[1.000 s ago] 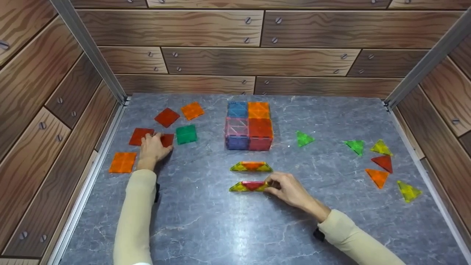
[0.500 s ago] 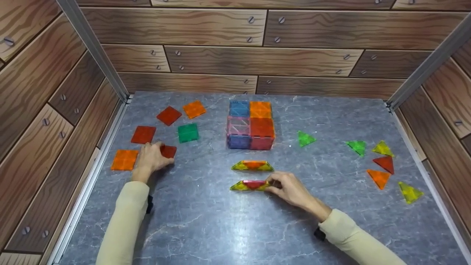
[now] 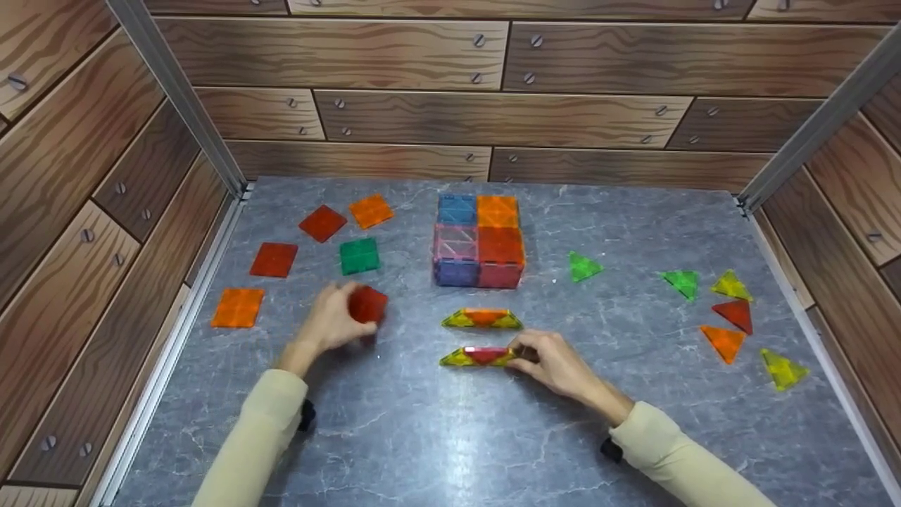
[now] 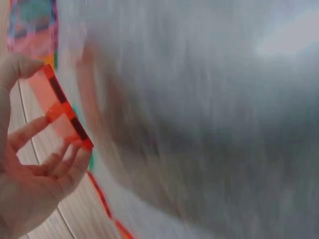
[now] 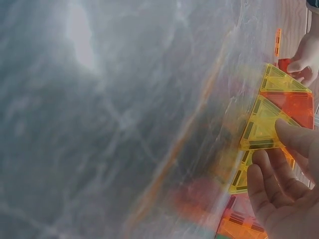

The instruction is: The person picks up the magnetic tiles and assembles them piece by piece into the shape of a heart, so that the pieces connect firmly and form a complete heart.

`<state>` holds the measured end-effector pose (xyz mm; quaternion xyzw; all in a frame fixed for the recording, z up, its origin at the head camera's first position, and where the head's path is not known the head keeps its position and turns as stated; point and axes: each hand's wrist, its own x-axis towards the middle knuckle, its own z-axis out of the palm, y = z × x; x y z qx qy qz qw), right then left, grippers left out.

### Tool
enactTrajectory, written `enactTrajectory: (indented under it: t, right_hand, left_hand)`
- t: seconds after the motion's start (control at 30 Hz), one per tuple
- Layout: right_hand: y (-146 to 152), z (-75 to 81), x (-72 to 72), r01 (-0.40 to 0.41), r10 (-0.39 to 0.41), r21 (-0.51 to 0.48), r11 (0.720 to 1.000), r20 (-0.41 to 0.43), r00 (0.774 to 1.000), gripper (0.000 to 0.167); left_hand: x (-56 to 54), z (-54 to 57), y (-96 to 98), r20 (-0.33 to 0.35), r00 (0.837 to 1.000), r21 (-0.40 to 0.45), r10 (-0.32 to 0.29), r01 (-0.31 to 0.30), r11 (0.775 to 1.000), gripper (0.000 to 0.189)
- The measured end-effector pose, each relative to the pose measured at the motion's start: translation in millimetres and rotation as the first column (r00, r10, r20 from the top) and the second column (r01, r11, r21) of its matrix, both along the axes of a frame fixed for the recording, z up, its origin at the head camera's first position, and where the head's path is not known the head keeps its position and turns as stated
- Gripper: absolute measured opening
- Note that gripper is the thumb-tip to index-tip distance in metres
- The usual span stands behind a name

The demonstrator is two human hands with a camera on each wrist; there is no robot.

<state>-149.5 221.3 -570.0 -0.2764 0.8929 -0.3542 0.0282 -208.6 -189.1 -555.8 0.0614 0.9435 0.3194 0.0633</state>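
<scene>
My left hand (image 3: pixel 327 320) pinches a red square magnetic tile (image 3: pixel 369 305) between thumb and fingers, left of the two upright trapezoid pieces; the left wrist view shows the red tile (image 4: pixel 62 107) edge-on, with thumb and fingertips at its opposite ends. My right hand (image 3: pixel 556 362) pinches the right end of the nearer trapezoid piece (image 3: pixel 479 357), made of yellow and red triangle tiles standing on edge. Up close, its thumb and fingers hold a yellow triangle tile (image 5: pixel 261 127). Just behind stands a second trapezoid piece (image 3: pixel 482 318) in yellow and orange.
A block of colored square tiles (image 3: pixel 479 243) stands behind the trapezoids. At left lie loose squares: an orange tile (image 3: pixel 238 308), a red tile (image 3: pixel 274 260), a green tile (image 3: pixel 359 255) and others. Several triangles, such as a yellow triangle (image 3: pixel 783 369), lie at right.
My left hand has picked up the red square tile from the left group and carried it rightward toward the trapezoids. The right hand stays on the nearer trapezoid piece.
</scene>
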Motion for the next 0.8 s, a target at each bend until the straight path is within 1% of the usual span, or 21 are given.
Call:
enactTrajectory:
  t: [0.13, 0.23, 0.37, 0.5, 0.6, 0.7, 0.8]
  right_hand:
    - [-0.2, -0.7, 0.6, 0.002, -0.002, -0.001, 1.000, 0.001, 1.000, 0.010]
    - [-0.3, -0.9, 1.0, 0.005, -0.005, -0.004, 1.000, 0.007, 1.000, 0.009]
    - [-0.1, -0.7, 1.2, 0.011, -0.011, -0.007, 1.000, 0.009, 1.000, 0.009]
    - [0.3, -0.5, 1.0, 0.013, -0.013, -0.010, 1.000, 0.003, 1.000, 0.009]
    - [0.6, -0.7, 0.9, 0.015, -0.015, -0.017, 1.000, 0.003, 1.000, 0.008]
    - [0.7, -0.9, 0.8, 0.016, -0.016, -0.021, 1.000, 0.004, 1.000, 0.007]
    - [0.2, -0.8, 0.7, 0.015, -0.015, -0.017, 1.000, -0.002, 1.000, 0.007]
  left_hand:
    - [9.3, -3.7, 27.6, -0.036, 0.996, 0.056, -0.083, 0.085, 0.995, 0.085]
    - [15.2, -6.2, 45.5, -0.061, 0.985, 0.089, -0.164, 0.169, 0.982, 0.093]
    - [19.8, -8.8, 64.8, -0.096, 0.956, 0.109, -0.278, 0.288, 0.951, 0.096]
    - [20.6, -10.4, 78.9, -0.136, 0.925, 0.107, -0.354, 0.369, 0.923, 0.091]
    - [19.9, -10.5, 87.0, -0.148, 0.902, 0.102, -0.404, 0.421, 0.901, 0.090]
    - [18.5, -9.7, 93.6, -0.133, 0.884, 0.087, -0.448, 0.461, 0.883, 0.089]
    - [16.6, -7.8, 98.7, -0.106, 0.872, 0.072, -0.478, 0.486, 0.871, 0.089]
